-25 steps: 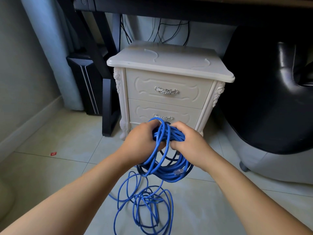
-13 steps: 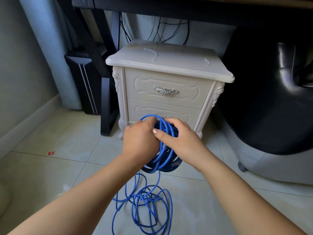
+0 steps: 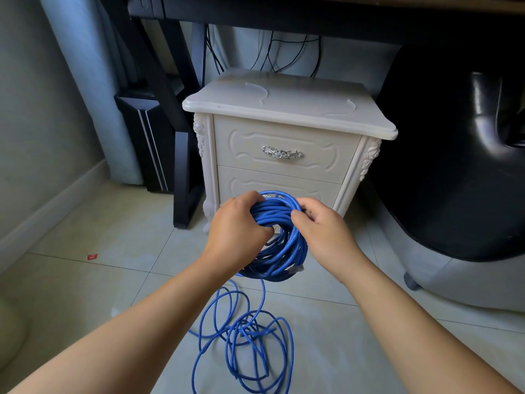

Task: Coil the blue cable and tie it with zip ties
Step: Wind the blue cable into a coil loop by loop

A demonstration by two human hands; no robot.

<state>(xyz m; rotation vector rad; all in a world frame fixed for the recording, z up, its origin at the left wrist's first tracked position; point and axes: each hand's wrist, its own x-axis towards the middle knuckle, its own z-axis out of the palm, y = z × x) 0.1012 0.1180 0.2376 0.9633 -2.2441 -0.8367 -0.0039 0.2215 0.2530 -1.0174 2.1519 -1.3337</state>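
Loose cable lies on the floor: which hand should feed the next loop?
Right. The left hand grips the whole coil, anchoring it; the right hand only pinches outer strands at the top, so it could probably let go and fetch the loose cable below.

Cream two-drawer nightstand on pale tiled floor, under dark desk.

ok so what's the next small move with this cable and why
Probably pull up another length with the right hand and lay it onto the coil that the left hand grips: much loose cable lies tangled on the floor, not yet wound.
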